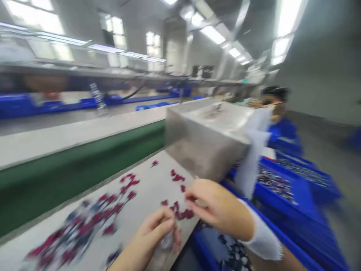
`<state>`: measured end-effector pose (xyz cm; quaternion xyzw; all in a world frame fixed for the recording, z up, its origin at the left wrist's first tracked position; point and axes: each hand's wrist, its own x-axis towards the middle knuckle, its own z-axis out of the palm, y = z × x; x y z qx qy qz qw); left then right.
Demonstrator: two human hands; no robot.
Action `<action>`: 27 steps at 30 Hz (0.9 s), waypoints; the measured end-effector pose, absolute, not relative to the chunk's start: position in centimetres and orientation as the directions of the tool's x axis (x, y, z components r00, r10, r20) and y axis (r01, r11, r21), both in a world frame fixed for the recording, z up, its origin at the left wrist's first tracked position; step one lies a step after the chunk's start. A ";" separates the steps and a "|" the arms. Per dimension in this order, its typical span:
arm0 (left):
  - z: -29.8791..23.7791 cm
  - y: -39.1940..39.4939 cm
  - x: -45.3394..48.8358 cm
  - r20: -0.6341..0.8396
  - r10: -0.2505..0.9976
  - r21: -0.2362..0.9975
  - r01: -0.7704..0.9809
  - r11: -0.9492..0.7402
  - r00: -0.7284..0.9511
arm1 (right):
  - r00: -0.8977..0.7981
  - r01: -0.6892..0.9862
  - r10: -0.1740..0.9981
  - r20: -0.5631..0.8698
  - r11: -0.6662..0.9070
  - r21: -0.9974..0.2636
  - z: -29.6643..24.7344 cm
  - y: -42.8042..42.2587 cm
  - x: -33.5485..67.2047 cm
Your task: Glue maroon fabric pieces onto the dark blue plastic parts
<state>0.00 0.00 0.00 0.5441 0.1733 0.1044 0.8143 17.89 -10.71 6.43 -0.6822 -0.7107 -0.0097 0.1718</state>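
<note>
Many small dark-red and blue parts lie in a loose spread on the pale work surface, and the picture is too blurred to name them. My left hand is curled at the lower middle around a small silvery item, which is partly hidden by my fingers. My right hand reaches in from the right, its fingertips pinched together just beside a small cluster of red parts. Whether those fingertips hold a part cannot be told. A white cuff covers my right wrist.
A brushed-steel box stands at the far end of the work surface, with a white sheet hanging at its side. Blue bins filled with small parts lie to the right. A co-worker sits beyond them. A green-sided belt runs along the left.
</note>
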 end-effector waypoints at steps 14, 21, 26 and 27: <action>-0.8 1.0 -5.8 0.131 0.434 0.784 -0.361 0.505 0.891 | -0.265 0.744 0.930 0.253 0.364 -0.560 5.1 -6.4 13.8; -1.1 2.0 -6.2 0.297 0.423 0.903 -0.396 0.168 0.856 | -0.320 0.719 0.927 0.193 0.371 -0.587 5.4 -6.2 13.5; -1.3 2.4 -6.2 0.387 0.392 0.912 -0.408 -0.033 0.835 | -0.331 0.692 0.919 0.212 0.390 -0.608 5.4 -6.1 13.3; -1.3 2.5 -6.2 0.401 0.378 0.910 -0.412 -0.057 0.834 | -0.323 0.688 0.922 0.216 0.385 -0.615 5.4 -6.0 13.2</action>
